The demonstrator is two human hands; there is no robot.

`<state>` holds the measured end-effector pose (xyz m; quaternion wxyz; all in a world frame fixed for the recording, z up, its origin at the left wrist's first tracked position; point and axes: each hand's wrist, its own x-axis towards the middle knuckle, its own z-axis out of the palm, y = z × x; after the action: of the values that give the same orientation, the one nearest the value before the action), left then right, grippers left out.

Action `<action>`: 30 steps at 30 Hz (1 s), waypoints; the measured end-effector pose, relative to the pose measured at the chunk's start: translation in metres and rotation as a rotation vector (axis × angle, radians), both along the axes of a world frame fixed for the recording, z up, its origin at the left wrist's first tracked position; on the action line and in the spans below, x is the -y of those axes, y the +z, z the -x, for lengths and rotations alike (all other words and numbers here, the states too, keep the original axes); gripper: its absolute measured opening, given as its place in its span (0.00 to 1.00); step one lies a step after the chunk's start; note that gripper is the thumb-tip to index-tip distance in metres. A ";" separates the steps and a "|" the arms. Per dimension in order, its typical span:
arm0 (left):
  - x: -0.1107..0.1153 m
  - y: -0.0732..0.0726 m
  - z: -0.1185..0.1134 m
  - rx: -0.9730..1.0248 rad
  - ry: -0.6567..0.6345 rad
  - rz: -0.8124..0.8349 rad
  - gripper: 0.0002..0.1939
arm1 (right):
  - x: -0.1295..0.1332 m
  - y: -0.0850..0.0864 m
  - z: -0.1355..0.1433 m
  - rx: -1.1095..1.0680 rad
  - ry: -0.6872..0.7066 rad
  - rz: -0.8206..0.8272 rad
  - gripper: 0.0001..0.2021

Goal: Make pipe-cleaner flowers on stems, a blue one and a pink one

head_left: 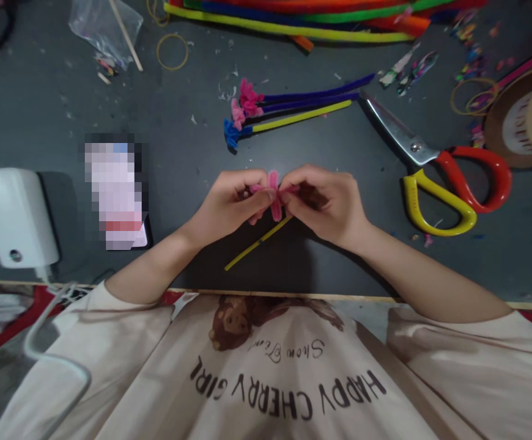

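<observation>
Both hands meet over the dark table, pinching a pink pipe-cleaner flower (274, 208) with loops up, down and to the sides. My left hand (236, 205) has thumb and fingers closed on its left side, and my right hand (328, 201) pinches its right side. A thin yellow stick (252, 246) lies slanted just below, its upper end by my right fingers. Beyond the hands lie finished stems: pink-headed ones with dark blue stems (314, 98) and a blue-headed one with a yellow stem (302, 116).
Scissors (415, 146) with red and yellow handles lie right. A phone (114, 195) and white power bank (16, 217) with a cable are left. Pipe cleaners (293, 27) line the far side. A ribbon spool (504, 125) sits at the right edge; a plastic bag (105, 27) lies far left.
</observation>
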<state>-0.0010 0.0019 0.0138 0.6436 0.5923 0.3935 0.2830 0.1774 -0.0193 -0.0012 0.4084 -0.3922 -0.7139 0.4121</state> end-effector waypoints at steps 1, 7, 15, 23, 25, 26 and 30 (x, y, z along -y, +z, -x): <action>0.000 0.001 0.000 0.059 -0.014 0.094 0.17 | 0.001 -0.001 -0.001 0.066 -0.012 -0.108 0.05; 0.001 0.003 -0.002 0.265 -0.142 0.423 0.22 | 0.000 -0.004 -0.009 0.330 0.102 -0.499 0.09; 0.001 0.001 0.004 -0.181 0.052 -0.643 0.15 | -0.004 0.010 0.004 -0.377 0.137 0.671 0.13; 0.004 -0.016 0.002 -0.355 0.069 -0.998 0.14 | -0.011 0.008 0.001 -0.482 0.147 1.005 0.07; 0.004 -0.015 0.002 -0.359 0.078 -1.007 0.14 | -0.010 0.009 0.002 -0.441 0.166 0.956 0.06; 0.004 -0.013 0.002 -0.349 0.083 -0.980 0.13 | -0.008 0.009 0.002 -0.408 0.163 0.885 0.05; 0.006 -0.003 0.001 -0.236 0.036 -0.478 0.12 | 0.000 0.009 0.002 -0.084 0.043 0.309 0.05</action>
<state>-0.0017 -0.0039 0.0111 0.4301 0.7494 0.3982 0.3081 0.1750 -0.0198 0.0080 0.3637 -0.4173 -0.6327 0.5415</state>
